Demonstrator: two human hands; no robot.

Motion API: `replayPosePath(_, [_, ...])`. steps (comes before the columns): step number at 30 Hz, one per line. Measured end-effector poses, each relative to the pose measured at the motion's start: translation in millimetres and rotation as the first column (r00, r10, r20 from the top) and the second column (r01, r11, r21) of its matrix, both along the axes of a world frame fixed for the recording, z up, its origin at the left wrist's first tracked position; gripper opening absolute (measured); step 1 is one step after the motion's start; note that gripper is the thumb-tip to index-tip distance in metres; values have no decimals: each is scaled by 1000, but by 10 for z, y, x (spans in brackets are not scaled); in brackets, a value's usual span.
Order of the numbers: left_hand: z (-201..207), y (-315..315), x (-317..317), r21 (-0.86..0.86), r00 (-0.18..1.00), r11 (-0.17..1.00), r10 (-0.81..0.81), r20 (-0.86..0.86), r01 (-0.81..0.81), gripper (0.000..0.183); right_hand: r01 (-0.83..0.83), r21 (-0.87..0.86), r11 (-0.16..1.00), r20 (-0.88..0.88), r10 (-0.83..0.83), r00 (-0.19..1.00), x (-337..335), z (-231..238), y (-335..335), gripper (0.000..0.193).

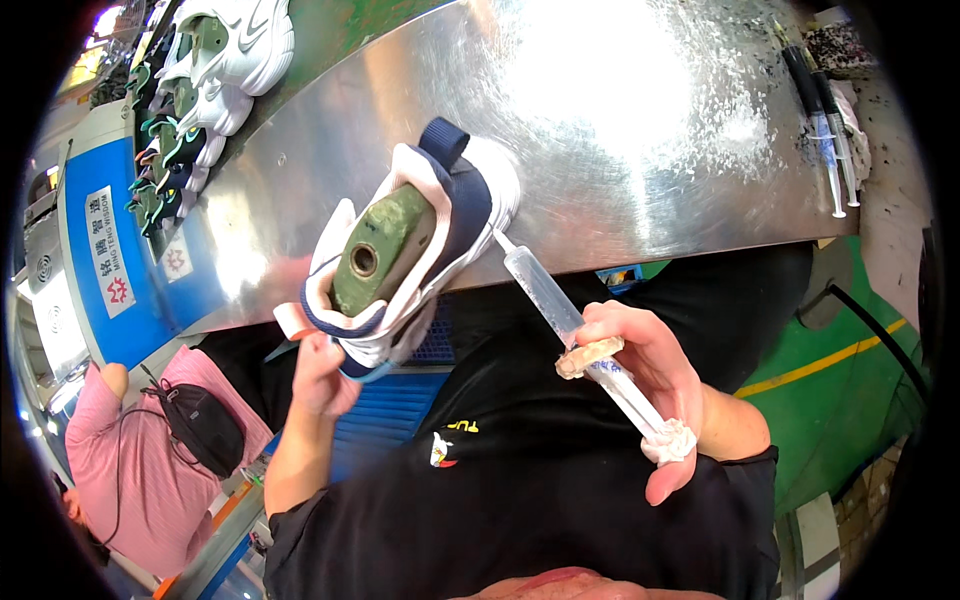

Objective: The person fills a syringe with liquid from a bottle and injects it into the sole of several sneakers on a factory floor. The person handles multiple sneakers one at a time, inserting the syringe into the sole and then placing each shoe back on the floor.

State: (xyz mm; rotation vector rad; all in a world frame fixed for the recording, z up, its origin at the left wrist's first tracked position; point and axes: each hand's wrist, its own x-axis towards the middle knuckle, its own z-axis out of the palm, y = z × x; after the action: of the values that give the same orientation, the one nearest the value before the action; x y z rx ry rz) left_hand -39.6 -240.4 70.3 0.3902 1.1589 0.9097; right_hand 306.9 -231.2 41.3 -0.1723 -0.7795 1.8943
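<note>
My left hand [322, 376] grips a white and navy shoe [405, 250] from below, holding it up over the near edge of a shiny metal table [640, 110]. A green last [380, 250] fills the shoe's opening. My right hand [650, 375] holds a clear plastic syringe [560, 310] with the thumb near its plunger end. The syringe's tip touches the side of the shoe near the heel. Dried glue coats the syringe's finger flange and plunger end.
Two more syringes [825, 120] lie at the table's far right beside a dirty rag. A row of white shoes on lasts [205, 60] runs along the far left. A person in a pink top [130, 450] with a black bag stands at the lower left.
</note>
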Motion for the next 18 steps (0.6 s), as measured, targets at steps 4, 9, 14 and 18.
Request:
replayPosePath(4, [-14, -144, 380, -35, 983, 998, -46, 180, 53, 82, 13, 6, 1000, 23, -13, 1000, -32, 54, 1, 116])
replayPosePath(9, [-142, -262, 670, -78, 916, 995, -26, 399, 62, 88, 48, -25, 999, 21, -48, 999, -91, 186, 18, 117])
replayPosePath(14, [-146, -222, 786, -175, 854, 973, -41, 519, 153, 88, -22, -119, 993, 1, 22, 1000, -74, 456, 44, 114])
replayPosePath(18, [-296, -244, 782, -194, 742, 965, 0, 670, 175, 76, -107, -78, 991, 163, 119, 979, 22, 596, 57, 114])
